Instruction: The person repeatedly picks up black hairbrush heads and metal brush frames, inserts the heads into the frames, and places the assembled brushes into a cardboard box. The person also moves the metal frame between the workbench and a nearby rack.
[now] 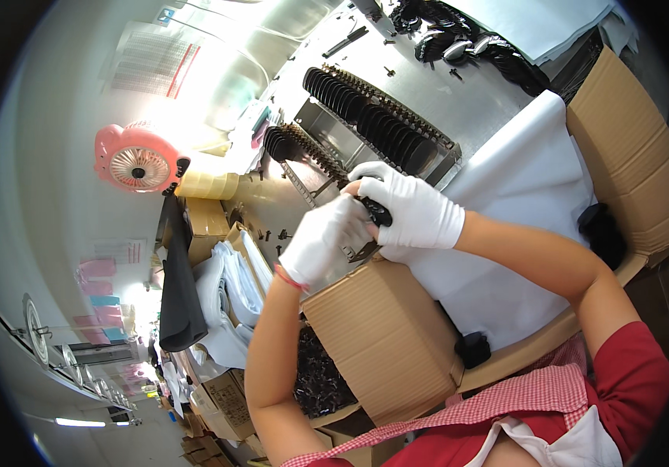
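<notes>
While both gloved hands meet above the cardboard box [385, 342] edge, L hand [320, 240] & R hand [411, 208] pinch one small black part [376, 212]. Metal rack [381, 128] w/ black pieces sits just beyond; white sheet [521, 194] lies to the R.

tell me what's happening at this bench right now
A person in white gloves holds a small black part between both hands. The left hand and the right hand meet over it, just above a cardboard box. Behind the hands, a metal rack on the steel table holds rows of similar black pieces set on edge. White sheet material lies to the right, and a pink fan sits to the left.
</notes>
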A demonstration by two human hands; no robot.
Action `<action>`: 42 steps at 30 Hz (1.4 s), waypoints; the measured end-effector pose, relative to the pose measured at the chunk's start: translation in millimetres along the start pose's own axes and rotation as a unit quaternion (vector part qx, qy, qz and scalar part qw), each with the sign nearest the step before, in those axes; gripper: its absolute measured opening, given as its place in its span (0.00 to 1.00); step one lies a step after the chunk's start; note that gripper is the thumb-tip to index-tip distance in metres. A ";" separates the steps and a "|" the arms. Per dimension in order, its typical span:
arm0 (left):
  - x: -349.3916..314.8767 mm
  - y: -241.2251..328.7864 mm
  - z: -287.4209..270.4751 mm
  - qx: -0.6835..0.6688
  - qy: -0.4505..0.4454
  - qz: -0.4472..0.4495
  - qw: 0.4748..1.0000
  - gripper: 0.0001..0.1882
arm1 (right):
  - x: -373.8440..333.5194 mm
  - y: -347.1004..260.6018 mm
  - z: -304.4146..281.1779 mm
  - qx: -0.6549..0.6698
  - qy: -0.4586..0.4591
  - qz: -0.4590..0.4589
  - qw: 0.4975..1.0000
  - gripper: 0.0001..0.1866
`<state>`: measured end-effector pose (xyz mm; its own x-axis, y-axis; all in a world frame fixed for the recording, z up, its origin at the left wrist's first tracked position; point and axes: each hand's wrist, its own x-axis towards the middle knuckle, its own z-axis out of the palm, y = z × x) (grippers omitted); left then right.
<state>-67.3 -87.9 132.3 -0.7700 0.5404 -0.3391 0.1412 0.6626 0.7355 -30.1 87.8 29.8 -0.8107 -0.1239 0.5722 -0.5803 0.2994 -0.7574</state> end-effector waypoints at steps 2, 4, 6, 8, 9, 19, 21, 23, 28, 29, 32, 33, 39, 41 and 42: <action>31.3 -39.3 -29.0 0.078 0.091 0.056 0.991 0.18 | -1.6 11.6 -9.6 -0.018 -0.045 0.014 0.999 0.26; 67.4 -109.8 -66.8 0.222 0.270 0.034 0.936 0.28 | -2.9 16.1 -9.9 -0.027 -0.076 -0.016 0.997 0.25; 91.8 -167.3 -114.8 0.280 0.360 0.055 0.888 0.42 | -3.9 16.9 -3.3 -0.033 -0.108 -0.063 0.992 0.26; 97.4 -201.1 -158.2 0.404 0.377 0.045 0.832 0.57 | -2.2 9.5 -0.6 -0.012 -0.107 -0.076 0.991 0.26; 123.4 -174.3 -150.0 0.315 0.329 0.036 0.890 0.55 | -1.7 19.2 -8.6 -0.015 -0.101 -0.064 0.993 0.27; 168.5 -90.4 -101.0 0.541 0.289 -0.151 0.775 0.31 | 6.4 17.1 -27.8 0.035 -0.188 0.024 0.981 0.34; 163.4 -56.4 -87.8 0.577 0.264 -0.189 0.750 0.25 | 3.2 17.2 -24.3 0.018 -0.164 0.024 0.986 0.33; 146.4 -92.3 -119.4 0.586 0.304 -0.176 0.730 0.23 | 1.2 13.4 -16.8 0.028 -0.132 0.005 0.991 0.33; 77.8 -66.9 -75.5 0.294 0.337 -0.063 0.892 0.18 | -4.3 20.4 -1.1 0.073 0.019 -0.018 0.997 0.30; 62.2 -51.8 -46.9 0.180 0.315 -0.020 0.932 0.15 | -7.0 14.6 2.0 0.081 0.065 -0.001 0.995 0.32; 6.7 -3.5 37.3 0.044 0.248 0.098 0.963 0.08 | -13.3 -15.4 -2.9 0.044 0.102 0.010 0.994 0.36; -10.4 -0.5 53.6 0.167 0.244 0.187 0.937 0.07 | -17.9 -22.7 -5.1 0.018 0.100 -0.034 0.994 0.39; -46.3 28.7 117.5 -0.157 0.228 0.076 0.958 0.08 | -65.4 -42.8 -29.7 -0.033 0.121 -0.098 0.987 0.34; -46.1 29.5 135.3 -0.218 0.211 0.070 0.950 0.08 | -81.5 -46.6 -43.1 -0.057 0.107 -0.093 0.988 0.28; -46.9 35.7 144.5 -0.298 0.203 0.030 0.932 0.11 | -88.2 -44.2 -47.7 -0.062 0.097 -0.103 0.988 0.28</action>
<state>63.8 -14.7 89.7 -0.9609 0.2468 -0.1254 -0.0853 0.1670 0.9823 70.7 130.6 27.8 -0.6386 -0.0139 0.7694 -0.7083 0.4015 -0.5807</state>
